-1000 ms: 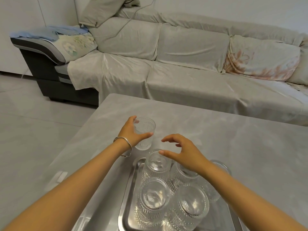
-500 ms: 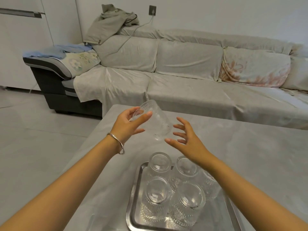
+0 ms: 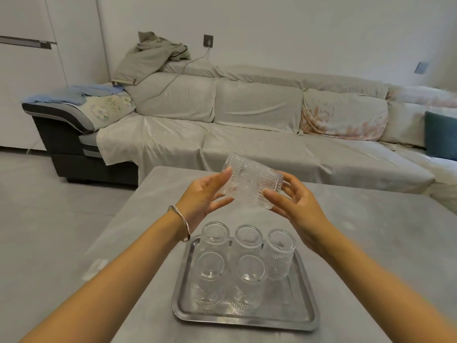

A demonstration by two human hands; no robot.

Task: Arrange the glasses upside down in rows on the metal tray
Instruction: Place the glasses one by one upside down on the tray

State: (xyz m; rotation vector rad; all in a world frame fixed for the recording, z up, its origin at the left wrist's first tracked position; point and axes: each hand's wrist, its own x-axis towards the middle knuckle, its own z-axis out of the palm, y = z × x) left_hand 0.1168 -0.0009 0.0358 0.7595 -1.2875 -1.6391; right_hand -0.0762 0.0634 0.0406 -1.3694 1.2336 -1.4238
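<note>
A ribbed clear glass [image 3: 249, 183] lies tilted on its side in the air above the table, held between both hands. My left hand [image 3: 202, 199] touches its left end and my right hand [image 3: 294, 206] grips its right end. Below them a metal tray [image 3: 300, 310] sits on the grey table. Several glasses stand upside down on the tray in two rows: three at the back [image 3: 248, 240] and two at the front [image 3: 210, 278]. The front right corner of the tray is bare.
The grey table [image 3: 371, 231] stretches to the right and ends at a left edge close to the tray. A long cloth-covered sofa [image 3: 247, 134] stands just beyond the table's far edge. Tiled floor [image 3: 49, 206] lies to the left.
The glass was lifted off the table by my left hand, tipped over sideways, and my right hand has now closed on its other end. The view has pulled back from the tray.
</note>
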